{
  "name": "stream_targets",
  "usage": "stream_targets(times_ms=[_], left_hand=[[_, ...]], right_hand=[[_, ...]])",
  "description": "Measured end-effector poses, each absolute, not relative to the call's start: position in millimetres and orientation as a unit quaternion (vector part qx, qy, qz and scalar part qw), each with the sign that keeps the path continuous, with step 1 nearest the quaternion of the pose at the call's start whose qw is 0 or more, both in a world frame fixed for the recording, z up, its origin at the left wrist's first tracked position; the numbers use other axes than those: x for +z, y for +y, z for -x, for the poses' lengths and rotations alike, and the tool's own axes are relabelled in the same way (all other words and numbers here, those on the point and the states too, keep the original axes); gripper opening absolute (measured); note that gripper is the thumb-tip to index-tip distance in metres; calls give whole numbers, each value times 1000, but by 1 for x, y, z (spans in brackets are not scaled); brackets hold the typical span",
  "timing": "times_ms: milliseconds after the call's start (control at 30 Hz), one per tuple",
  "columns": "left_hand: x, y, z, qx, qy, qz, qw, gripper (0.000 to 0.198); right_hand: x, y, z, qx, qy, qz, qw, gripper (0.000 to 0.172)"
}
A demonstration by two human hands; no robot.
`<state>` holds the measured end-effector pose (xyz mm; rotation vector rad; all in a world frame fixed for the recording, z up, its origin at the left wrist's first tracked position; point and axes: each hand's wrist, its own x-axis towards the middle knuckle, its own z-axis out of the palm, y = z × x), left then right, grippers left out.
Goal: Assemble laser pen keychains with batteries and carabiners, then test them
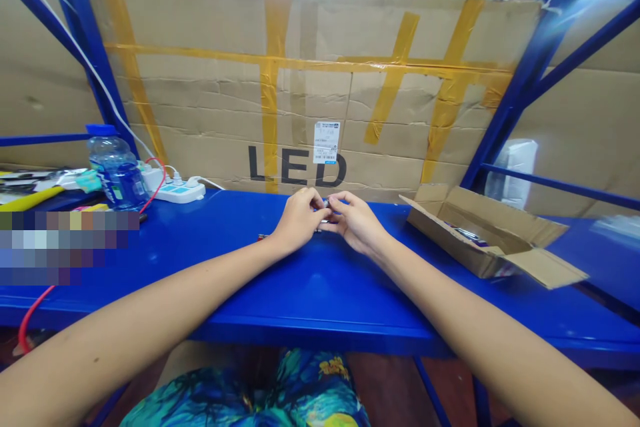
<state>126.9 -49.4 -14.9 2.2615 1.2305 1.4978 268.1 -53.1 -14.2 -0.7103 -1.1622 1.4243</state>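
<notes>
My left hand (300,217) and my right hand (354,219) meet over the middle of the blue table (320,293). Between their pinched fingertips is a small silvery object (327,203), mostly covered by the fingers and too small to name. Both hands touch it, with fingers bent around it. Below the hands, small items lie on the table; a reddish end (263,237) shows beside my left wrist, and the rest is hidden behind the hand.
An open cardboard box (480,263) with small items inside stands at right. At left are a blue-capped bottle (117,170), a white power strip (183,192), a yellow-handled item (33,199) and a red cable (30,310). A cardboard sheet (210,107) backs the table.
</notes>
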Motion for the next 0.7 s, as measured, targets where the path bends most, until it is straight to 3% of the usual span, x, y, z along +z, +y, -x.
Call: stream_targets(times_ms=[300,533,700], left_hand=[[-11,-47,-125,493,382,-778,79,6],[3,-39,-104,363,373,-842,145,17],[4,-36,-98,337,333,-860,189,20]], right_hand=[[-19,-43,-273,575,-544,310,526,35],[-26,-44,-276,558,-614,305,467,33],[-26,-43,-278,561,-613,315,459,27]])
